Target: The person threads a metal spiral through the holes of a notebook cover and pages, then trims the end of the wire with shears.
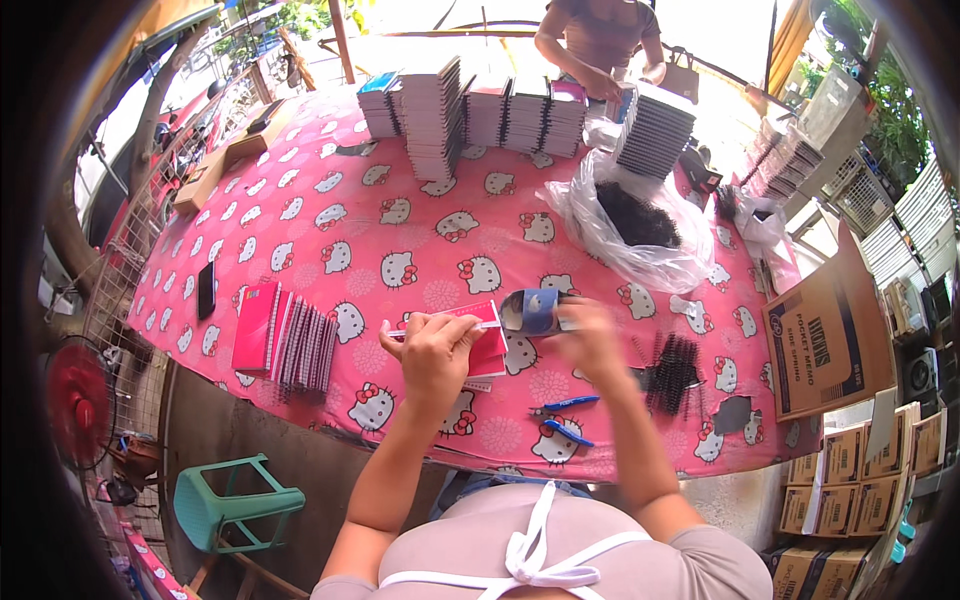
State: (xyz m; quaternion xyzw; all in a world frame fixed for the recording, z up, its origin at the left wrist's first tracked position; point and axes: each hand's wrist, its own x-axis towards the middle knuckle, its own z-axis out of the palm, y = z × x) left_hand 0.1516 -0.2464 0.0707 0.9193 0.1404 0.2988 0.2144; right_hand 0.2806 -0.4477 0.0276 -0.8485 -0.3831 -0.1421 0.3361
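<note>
My left hand (pixel 436 345) is closed on a small red notebook (pixel 488 355) over the middle of the table's near side, its fingers pressed on the cover. My right hand (pixel 592 345) is smeared by motion, so whether its fingers hold anything cannot be told. Just left of it lies a blue, rounded object (pixel 540 311), perhaps a roll or cup. A heap of black spiral binding coils (pixel 672 372) is to the right. Nearer to me are blue-handled cutters (pixel 568 432). A row of red spiral notebooks (pixel 290 340) stands at the left.
Tall notebook stacks (pixel 432 120) line the far side. Beside them a plastic bag (pixel 655 255) holds black coils. Across the table, another person (pixel 605 45) handles things. A phone (pixel 206 290) lies left; a cardboard box (pixel 830 335) stands right. A green stool (pixel 240 505) is below.
</note>
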